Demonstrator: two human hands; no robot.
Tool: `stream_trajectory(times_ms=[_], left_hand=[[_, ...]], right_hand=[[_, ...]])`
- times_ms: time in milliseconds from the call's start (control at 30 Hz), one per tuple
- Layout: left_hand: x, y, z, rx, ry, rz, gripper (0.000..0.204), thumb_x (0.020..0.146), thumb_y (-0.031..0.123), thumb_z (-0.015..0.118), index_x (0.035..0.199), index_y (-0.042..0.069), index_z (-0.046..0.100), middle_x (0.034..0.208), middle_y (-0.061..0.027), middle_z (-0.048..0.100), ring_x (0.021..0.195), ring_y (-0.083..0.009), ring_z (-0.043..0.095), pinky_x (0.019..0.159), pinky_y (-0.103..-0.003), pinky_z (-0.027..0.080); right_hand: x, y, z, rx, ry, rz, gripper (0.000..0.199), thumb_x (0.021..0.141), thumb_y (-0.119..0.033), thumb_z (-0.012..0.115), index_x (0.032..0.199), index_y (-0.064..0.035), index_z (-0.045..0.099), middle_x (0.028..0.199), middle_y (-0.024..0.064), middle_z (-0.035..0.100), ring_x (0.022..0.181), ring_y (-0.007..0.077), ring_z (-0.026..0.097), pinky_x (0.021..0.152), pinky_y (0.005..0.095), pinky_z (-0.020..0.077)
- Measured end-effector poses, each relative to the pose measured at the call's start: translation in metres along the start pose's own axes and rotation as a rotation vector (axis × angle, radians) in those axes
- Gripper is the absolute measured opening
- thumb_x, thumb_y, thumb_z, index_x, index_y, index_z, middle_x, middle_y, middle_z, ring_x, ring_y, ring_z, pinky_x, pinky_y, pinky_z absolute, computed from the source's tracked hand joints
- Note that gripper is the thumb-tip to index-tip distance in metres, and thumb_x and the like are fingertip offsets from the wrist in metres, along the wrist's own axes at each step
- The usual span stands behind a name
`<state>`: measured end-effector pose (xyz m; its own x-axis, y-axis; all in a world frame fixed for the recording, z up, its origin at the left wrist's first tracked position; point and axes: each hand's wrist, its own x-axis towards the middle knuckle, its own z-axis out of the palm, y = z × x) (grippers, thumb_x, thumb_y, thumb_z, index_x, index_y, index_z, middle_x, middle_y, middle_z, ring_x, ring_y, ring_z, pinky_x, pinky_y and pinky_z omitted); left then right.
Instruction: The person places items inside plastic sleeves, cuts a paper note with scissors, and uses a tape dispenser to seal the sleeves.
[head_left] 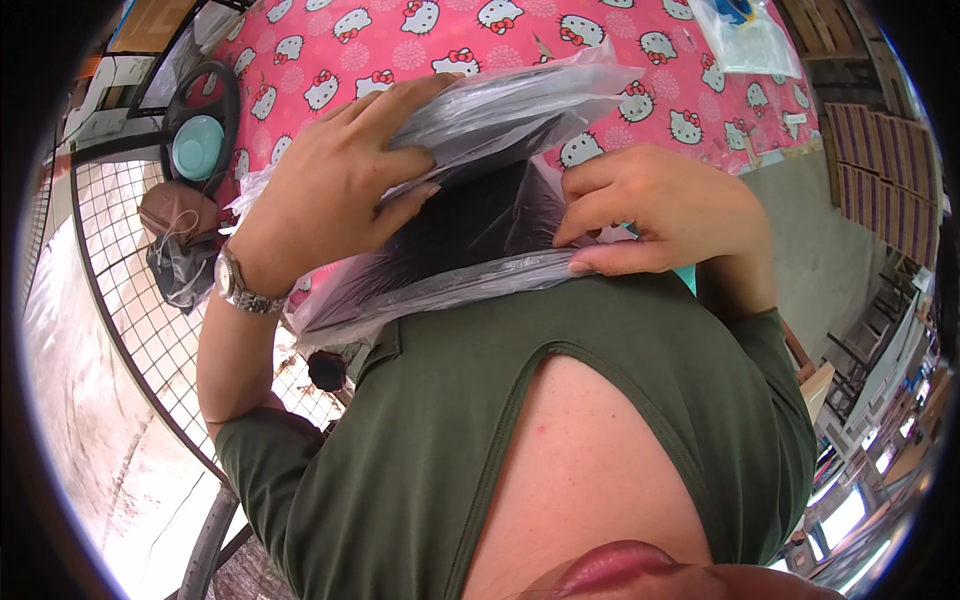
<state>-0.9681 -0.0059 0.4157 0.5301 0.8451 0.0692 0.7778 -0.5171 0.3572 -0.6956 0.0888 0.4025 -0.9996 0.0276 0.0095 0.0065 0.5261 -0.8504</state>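
Close to my body is a clear plastic bag [440,290] with something flat and black [470,215] inside; its kind cannot be made out. My left hand [370,165], with a metal watch at the wrist, grips the folded clear plastic [520,100] along the far side, the fingers reaching over it and the thumb on the near side. On the right, my right hand [650,210] pinches the bag's near edge between thumb and fingers. The far and near plastic edges stand apart, with the black thing showing between them. A bit of turquoise shows behind my right hand.
Under the bag lies a pink cover [420,45] printed with white cartoon cats. More clear plastic packaging [745,40] lies at the far right. To the left are a black wire-mesh rack [120,220], a turquoise bowl [198,147] and a brown cap [178,208]. Striped boxes [880,180] stand at right.
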Motion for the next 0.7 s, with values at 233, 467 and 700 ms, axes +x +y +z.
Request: stream_trajectory(times_ms=[233, 467, 700], left_hand=[[-0.001, 0.001, -0.003, -0.017, -0.022, 0.012, 0.018, 0.071, 0.015, 0.075, 0.081, 0.003, 0.065, 0.133, -0.0207, 0.049, 0.095, -0.0367, 0.060, 0.081, -0.041, 0.048], [-0.001, 0.000, -0.005, -0.036, -0.053, 0.002, 0.038, 0.069, 0.036, 0.078, 0.087, 0.004, 0.067, 0.133, -0.0215, 0.048, 0.100, -0.0381, 0.059, 0.084, -0.042, 0.048], [0.001, 0.000, -0.006, -0.039, -0.087, -0.012, 0.034, 0.069, 0.029, 0.078, 0.091, 0.004, 0.068, 0.135, -0.0213, 0.047, 0.104, -0.0383, 0.057, 0.087, -0.042, 0.047]], right_hand=[[0.006, -0.001, 0.001, -0.011, -0.005, -0.011, 0.008, 0.079, -0.012, 0.064, 0.079, -0.0047, 0.059, 0.079, 0.0082, 0.055, 0.072, 0.0271, 0.060, 0.061, 0.0359, 0.0476], [0.016, 0.001, -0.001, -0.218, 0.280, 0.010, 0.007, 0.078, -0.008, 0.064, 0.081, -0.0034, 0.059, 0.080, 0.0089, 0.054, 0.069, 0.0271, 0.058, 0.059, 0.0369, 0.0455], [0.019, 0.008, -0.002, -0.320, 0.485, -0.006, 0.013, 0.077, -0.005, 0.068, 0.088, -0.0029, 0.062, 0.082, 0.0077, 0.057, 0.066, 0.0228, 0.056, 0.056, 0.0324, 0.0442]])
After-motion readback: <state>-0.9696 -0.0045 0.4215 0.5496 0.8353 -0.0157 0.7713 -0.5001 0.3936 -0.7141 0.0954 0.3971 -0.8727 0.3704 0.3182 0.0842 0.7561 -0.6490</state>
